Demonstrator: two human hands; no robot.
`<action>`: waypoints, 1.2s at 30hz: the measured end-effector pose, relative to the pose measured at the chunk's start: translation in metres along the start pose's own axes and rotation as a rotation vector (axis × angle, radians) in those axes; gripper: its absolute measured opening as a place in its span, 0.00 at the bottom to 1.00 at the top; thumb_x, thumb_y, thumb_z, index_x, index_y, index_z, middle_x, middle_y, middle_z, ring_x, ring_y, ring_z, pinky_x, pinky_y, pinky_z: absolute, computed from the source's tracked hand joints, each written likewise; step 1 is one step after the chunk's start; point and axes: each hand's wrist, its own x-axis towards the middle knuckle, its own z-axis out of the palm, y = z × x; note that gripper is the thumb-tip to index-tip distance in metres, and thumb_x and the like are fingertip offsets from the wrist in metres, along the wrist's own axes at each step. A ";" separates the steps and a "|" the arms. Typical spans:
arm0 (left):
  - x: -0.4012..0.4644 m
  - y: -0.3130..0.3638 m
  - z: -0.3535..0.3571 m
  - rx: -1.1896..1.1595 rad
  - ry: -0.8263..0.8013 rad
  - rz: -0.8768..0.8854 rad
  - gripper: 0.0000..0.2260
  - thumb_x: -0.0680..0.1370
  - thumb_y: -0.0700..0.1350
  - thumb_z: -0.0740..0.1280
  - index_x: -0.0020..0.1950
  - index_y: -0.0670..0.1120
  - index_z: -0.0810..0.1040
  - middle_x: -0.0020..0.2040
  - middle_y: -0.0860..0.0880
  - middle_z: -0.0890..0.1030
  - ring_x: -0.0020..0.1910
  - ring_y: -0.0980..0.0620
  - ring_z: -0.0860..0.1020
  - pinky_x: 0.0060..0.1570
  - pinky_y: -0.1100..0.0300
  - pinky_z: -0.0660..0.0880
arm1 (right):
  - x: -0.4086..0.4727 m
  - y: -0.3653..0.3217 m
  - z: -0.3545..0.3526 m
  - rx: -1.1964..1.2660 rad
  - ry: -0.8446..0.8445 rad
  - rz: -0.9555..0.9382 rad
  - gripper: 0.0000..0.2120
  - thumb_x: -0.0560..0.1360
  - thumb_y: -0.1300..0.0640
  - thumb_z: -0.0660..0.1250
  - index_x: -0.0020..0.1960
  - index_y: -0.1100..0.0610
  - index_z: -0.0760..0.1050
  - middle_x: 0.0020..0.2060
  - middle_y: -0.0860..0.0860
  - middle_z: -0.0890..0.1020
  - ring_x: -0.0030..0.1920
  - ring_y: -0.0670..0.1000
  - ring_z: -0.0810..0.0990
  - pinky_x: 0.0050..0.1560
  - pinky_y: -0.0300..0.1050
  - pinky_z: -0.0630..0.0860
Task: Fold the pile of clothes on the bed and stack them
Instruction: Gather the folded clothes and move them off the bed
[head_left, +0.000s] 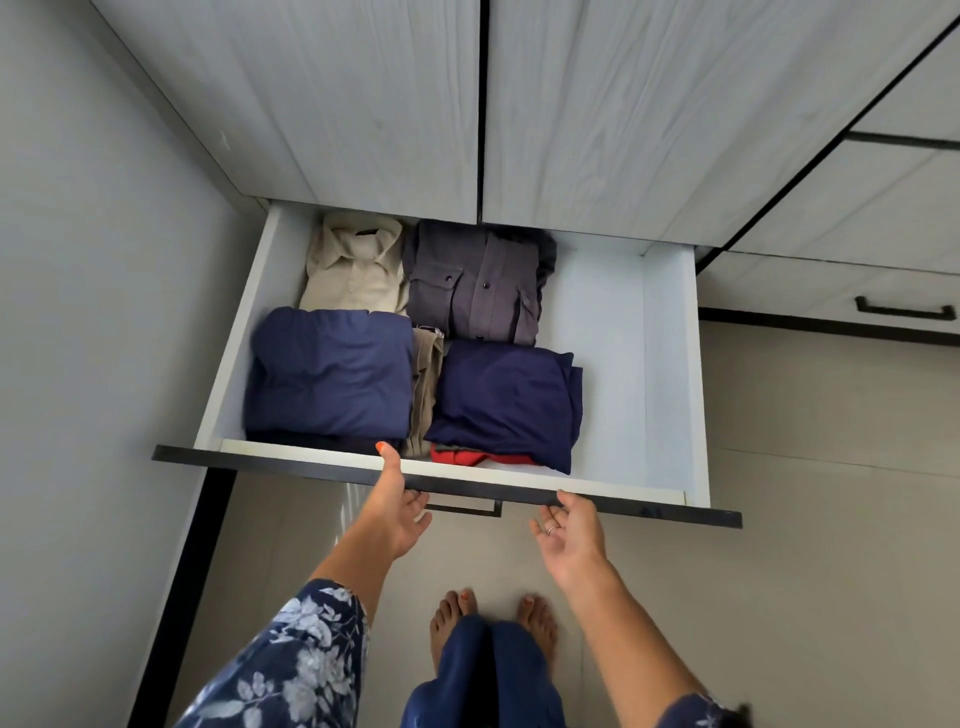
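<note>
A person stands barefoot at an open wardrobe drawer; the left hand holds the drawer's dark front edge, thumb over the top, fingers curled beneath; the right hand hangs open-fingered, just touching the edge; inside lie folded clothes: a beige shirt, a grey shirt, two navy garments and a red one beneath.
</note>
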 end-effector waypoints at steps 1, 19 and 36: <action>0.002 0.003 0.004 0.012 -0.005 0.007 0.41 0.76 0.69 0.53 0.78 0.42 0.52 0.77 0.43 0.59 0.73 0.47 0.64 0.72 0.49 0.60 | 0.001 -0.003 0.004 -0.006 -0.003 -0.006 0.18 0.80 0.64 0.57 0.70 0.64 0.65 0.69 0.66 0.68 0.65 0.54 0.72 0.72 0.53 0.61; 0.053 0.070 0.067 0.936 0.037 0.252 0.17 0.82 0.52 0.57 0.63 0.46 0.56 0.71 0.39 0.65 0.64 0.44 0.67 0.65 0.52 0.63 | 0.053 -0.057 0.087 -0.213 -0.136 -0.223 0.15 0.78 0.68 0.55 0.39 0.51 0.65 0.34 0.45 0.67 0.34 0.43 0.64 0.64 0.45 0.65; 0.149 0.153 0.104 1.677 0.302 0.736 0.39 0.80 0.61 0.55 0.76 0.48 0.31 0.73 0.38 0.28 0.76 0.38 0.37 0.73 0.45 0.48 | 0.127 -0.124 0.156 -0.741 -0.224 -0.602 0.33 0.79 0.65 0.54 0.77 0.41 0.48 0.76 0.45 0.56 0.71 0.47 0.63 0.68 0.42 0.56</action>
